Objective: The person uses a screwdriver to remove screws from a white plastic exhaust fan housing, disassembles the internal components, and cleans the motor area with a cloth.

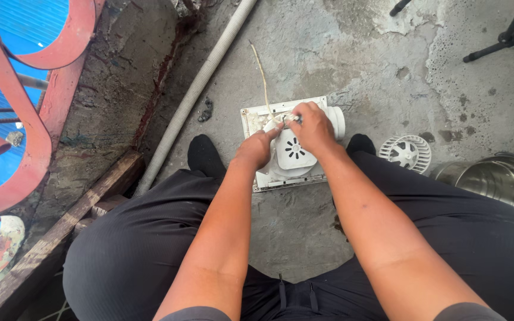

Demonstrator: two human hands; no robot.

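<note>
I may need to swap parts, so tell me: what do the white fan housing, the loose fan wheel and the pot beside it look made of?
Fan housing: likely moulded plastic, matte white, grimy, with a slotted round cover. Fan wheel: also looks like white plastic, with thin moulded blades. Pot: metal, probably stainless steel, from its bright mirror-like sheen. Both hands, left hand and right hand, rest on the housing.
</note>
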